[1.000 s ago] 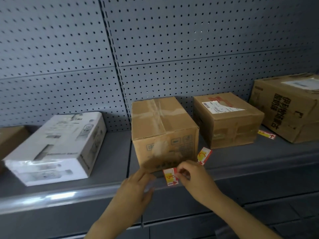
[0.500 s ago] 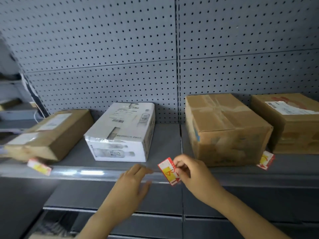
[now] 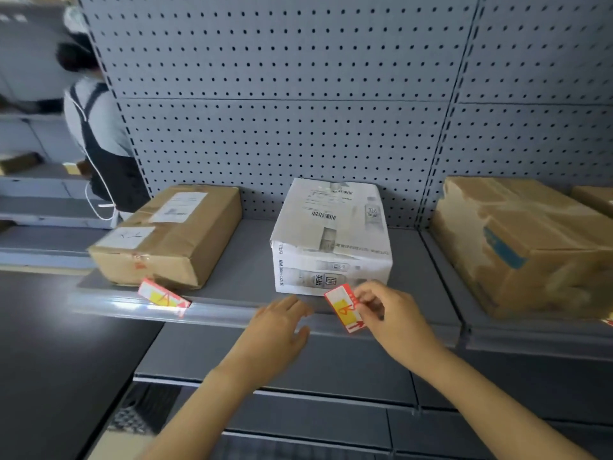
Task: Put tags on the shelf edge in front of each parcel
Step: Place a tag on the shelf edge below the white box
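My right hand (image 3: pixel 394 315) pinches a red, white and yellow tag (image 3: pixel 343 307) just in front of the white parcel (image 3: pixel 331 237), at the grey shelf edge (image 3: pixel 229 315). My left hand (image 3: pixel 277 330) lies flat with fingers spread, resting against the shelf edge left of the tag, holding nothing. Another red and yellow tag (image 3: pixel 162 297) sits tilted on the shelf edge in front of the flat brown parcel (image 3: pixel 169 234) at the left. A worn brown box (image 3: pixel 527 244) stands on the right shelf section.
Grey pegboard (image 3: pixel 282 127) backs the shelf. A person in a dark apron (image 3: pixel 99 137) stands at the far left beyond the shelf end. A lower shelf (image 3: pixel 298 376) runs beneath my arms. Another brown box corner (image 3: pixel 597 197) shows at the right border.
My view and both hands have shifted left along the shelf, from the worn brown box to the white parcel. My right hand carried the tag along. The left parcel's tag came into view.
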`<action>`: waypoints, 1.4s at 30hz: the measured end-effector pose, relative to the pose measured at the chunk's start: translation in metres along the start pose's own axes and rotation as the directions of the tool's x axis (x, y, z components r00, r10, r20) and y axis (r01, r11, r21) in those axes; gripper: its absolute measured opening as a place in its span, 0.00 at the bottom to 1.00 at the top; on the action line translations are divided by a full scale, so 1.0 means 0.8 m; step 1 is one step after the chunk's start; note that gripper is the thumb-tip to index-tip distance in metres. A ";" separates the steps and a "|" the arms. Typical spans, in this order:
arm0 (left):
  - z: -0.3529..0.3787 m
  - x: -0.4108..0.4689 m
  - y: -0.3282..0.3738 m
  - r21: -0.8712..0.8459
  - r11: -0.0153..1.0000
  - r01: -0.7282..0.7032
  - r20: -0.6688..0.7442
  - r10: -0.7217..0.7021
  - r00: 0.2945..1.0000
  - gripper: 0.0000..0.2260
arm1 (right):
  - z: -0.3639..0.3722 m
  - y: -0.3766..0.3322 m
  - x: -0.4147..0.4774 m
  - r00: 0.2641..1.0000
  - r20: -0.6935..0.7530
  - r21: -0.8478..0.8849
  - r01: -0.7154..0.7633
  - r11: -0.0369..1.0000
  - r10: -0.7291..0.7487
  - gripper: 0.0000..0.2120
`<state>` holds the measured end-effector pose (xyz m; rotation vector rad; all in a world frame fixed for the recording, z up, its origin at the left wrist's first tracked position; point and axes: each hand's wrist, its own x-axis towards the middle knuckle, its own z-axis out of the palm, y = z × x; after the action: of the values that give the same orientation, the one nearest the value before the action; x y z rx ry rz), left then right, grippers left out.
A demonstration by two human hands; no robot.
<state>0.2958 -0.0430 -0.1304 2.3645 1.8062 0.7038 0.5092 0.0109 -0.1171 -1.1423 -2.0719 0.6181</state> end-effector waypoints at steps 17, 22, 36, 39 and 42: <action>0.022 0.000 -0.017 0.171 0.981 -0.096 -0.029 0.103 0.994 0.17 | 0.021 -0.009 0.025 0.998 0.020 0.035 0.056 0.998 -0.056 0.11; 0.029 -0.008 -0.015 0.219 0.964 -0.149 -0.012 0.156 0.988 0.28 | 0.019 -0.006 0.022 0.998 0.023 0.014 0.051 0.999 -0.052 0.11; 0.038 -0.013 -0.018 0.252 0.965 -0.076 -0.079 0.098 0.992 0.22 | 0.017 -0.004 0.017 0.999 0.031 -0.002 0.010 1.000 -0.010 0.11; 0.037 -0.014 -0.018 0.236 0.969 -0.068 -0.082 0.089 0.993 0.22 | 0.018 -0.003 0.015 0.999 0.033 -0.012 0.004 1.000 -0.003 0.10; 0.035 -0.013 -0.017 0.225 0.973 -0.055 -0.079 0.074 0.994 0.22 | 0.020 -0.002 0.014 0.999 0.032 -0.016 0.001 1.000 -0.001 0.10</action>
<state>0.2928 -0.0427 -0.1632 2.5823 1.9455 0.6518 0.4920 0.0186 -0.1222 -1.1471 -2.1078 0.6243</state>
